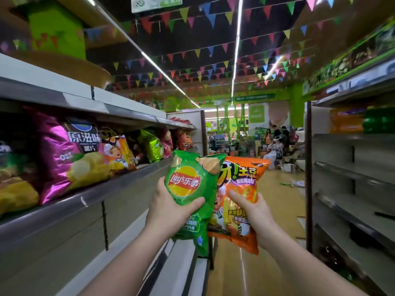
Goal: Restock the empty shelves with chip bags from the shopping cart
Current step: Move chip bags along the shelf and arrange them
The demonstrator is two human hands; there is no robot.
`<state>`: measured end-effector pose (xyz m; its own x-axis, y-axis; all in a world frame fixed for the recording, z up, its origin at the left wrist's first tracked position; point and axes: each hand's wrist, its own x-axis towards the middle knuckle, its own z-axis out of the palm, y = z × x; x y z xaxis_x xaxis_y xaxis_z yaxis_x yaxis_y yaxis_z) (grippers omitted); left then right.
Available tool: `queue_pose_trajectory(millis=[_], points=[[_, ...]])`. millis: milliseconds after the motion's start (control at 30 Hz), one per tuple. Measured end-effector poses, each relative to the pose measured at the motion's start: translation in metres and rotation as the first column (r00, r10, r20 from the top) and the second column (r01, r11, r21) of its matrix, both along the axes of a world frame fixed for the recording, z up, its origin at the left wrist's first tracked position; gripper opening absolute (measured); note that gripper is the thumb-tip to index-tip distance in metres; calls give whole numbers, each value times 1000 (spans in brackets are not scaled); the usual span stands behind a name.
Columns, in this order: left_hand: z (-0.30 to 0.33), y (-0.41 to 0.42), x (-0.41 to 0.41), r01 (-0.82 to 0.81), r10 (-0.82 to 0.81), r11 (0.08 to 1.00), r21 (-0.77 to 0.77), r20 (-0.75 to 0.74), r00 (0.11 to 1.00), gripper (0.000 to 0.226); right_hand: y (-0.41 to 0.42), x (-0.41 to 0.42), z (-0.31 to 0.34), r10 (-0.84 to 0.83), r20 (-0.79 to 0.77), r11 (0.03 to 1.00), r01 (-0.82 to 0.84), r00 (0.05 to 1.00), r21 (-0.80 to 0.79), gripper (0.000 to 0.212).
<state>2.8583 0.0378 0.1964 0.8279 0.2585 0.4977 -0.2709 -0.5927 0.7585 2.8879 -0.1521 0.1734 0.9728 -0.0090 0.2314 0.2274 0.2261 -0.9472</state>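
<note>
My two forearms reach up from the near edge, and each grip is full. My left hand (168, 207) wraps the lower half of a green chip bag (192, 193), thumb curled across its front and fingers behind it. My right hand (251, 207) pinches an orange chip bag (237, 201) the same way, thumb on the printed face, the other fingers mostly hidden behind the bag. The two bags stand upright and side by side in front of me, the green one overlapping the orange one's left edge. The shopping cart is nowhere in view, so I judge the picking-up is done and I am in the carrying-and-placing step. To my left runs the left shelf (89, 201), already lined with a purple chip bag (70, 154) and other bags running far down the aisle; beyond them it looks open. To my right the right shelves (350, 167) look mostly bare at my level. The next move calls for choosing a gap, turning toward it, and setting each bag upright with its face outward, one hand at a time so neither one slips or gets crushed.
</note>
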Motion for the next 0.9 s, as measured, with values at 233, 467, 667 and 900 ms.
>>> queue_pose_trajectory(millis=[233, 467, 667, 900], points=[[7, -17, 104, -167, 166, 985, 29, 45, 985, 107, -7, 139, 12, 104, 41, 994, -102, 994, -38, 70], [23, -18, 175, -345, 341, 938, 44, 69, 937, 112, 8, 246, 32, 259, 66, 966, -257, 964, -35, 76], [38, 5, 214, -505, 497, 860, 72, 105, 861, 116, 50, 309, 46, 426, 111, 902, -431, 898, 26, 52], [63, 44, 247, -689, 663, 715, 119, 201, 721, 112, 117, 373, 72, 549, 190, 823, -566, 814, 48, 57]])
